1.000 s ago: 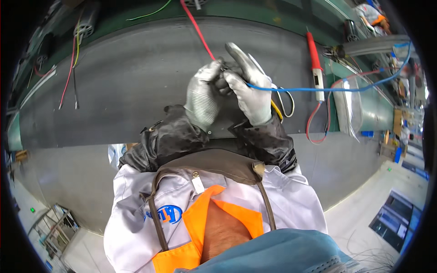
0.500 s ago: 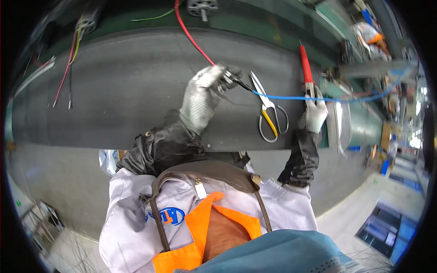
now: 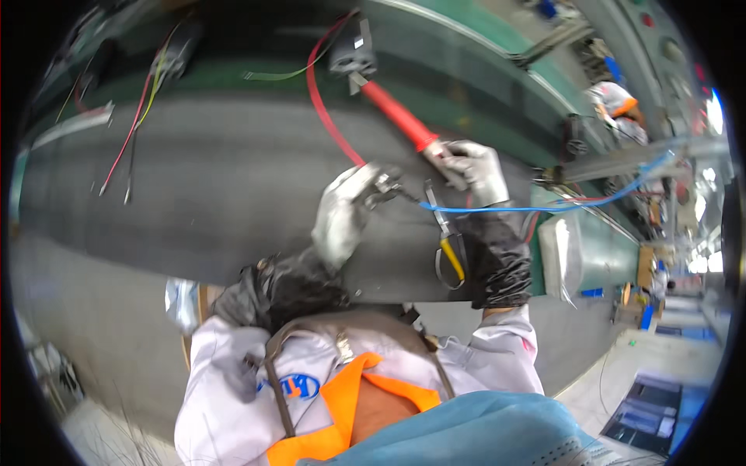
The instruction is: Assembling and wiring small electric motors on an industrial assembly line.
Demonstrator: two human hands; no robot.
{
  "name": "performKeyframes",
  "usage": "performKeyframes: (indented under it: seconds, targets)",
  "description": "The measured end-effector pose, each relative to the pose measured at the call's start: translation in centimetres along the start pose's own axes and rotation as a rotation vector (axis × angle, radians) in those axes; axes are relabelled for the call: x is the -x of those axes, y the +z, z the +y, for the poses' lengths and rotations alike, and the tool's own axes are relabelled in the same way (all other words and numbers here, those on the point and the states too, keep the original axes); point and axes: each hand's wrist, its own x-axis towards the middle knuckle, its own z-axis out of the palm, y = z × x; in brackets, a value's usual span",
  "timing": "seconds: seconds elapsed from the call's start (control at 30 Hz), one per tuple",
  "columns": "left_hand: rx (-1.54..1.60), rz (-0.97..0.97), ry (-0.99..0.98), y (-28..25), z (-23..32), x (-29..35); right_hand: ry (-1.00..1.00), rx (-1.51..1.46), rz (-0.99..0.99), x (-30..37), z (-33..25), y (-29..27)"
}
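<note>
The gloved right hand [image 3: 472,167] is clamped on a red-handled screwdriver [image 3: 396,115], the gloved left hand [image 3: 346,213] pinches a blue wire [image 3: 497,207] over the grey bench [image 3: 210,194].

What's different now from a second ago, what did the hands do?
The right hand left the left hand, went out to the right, and now grips the red-handled tool, whose far end points up and away over the belt. The scissors, earlier at the hands, now lie on the grey belt. The left hand stayed, fingers pinching the metal end of the blue wire; the red wire is unchanged.
</note>
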Motion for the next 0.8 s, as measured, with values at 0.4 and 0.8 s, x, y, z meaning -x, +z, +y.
performKeyframes:
  seconds: [0.4,0.8]
  targets:
    - [0.018,-0.026,-0.023,-1.1,-0.8,-0.3,-0.053,-0.04,0.473,12.2,8.2,-7.6]
    - [-1.314,0.295,0.503,-8.2,4.9,-2.8,-0.516,-0.427,-0.368,12.9,-1.3,0.1]
